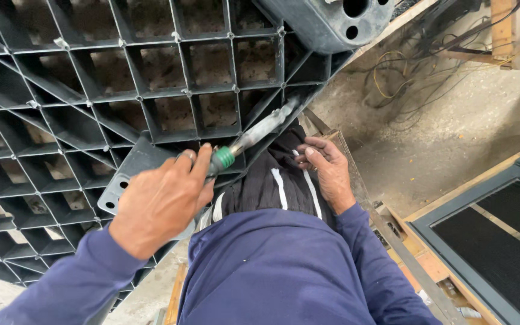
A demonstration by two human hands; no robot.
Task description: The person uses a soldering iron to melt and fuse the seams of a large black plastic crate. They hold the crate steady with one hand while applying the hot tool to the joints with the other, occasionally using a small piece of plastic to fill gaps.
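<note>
A green-collared tool (224, 157), its metal tip blurred against the edge of a black plastic grid pallet (91, 90), is clamped in the left hand (160, 201), while the right hand (329, 171) rests with loosely curled fingers on dark striped trousers (272, 183) above a dusty floor (452, 132).

A workshop, rough and industrial in kind. A large black plastic grid panel (91, 90) is filling the left and far part of the scene, its square cells showing dusty ground behind. A bare concrete floor (452, 126), stained and dusty, is lying to the right, with loose wires (404, 78) trailing across it at the far right. Wooden boards (507, 30) are leaning at the far right corner. A grey-framed mesh panel (501, 241) is resting on timber at the near right. A grey moulded block (326, 21) is hanging over the far centre.
</note>
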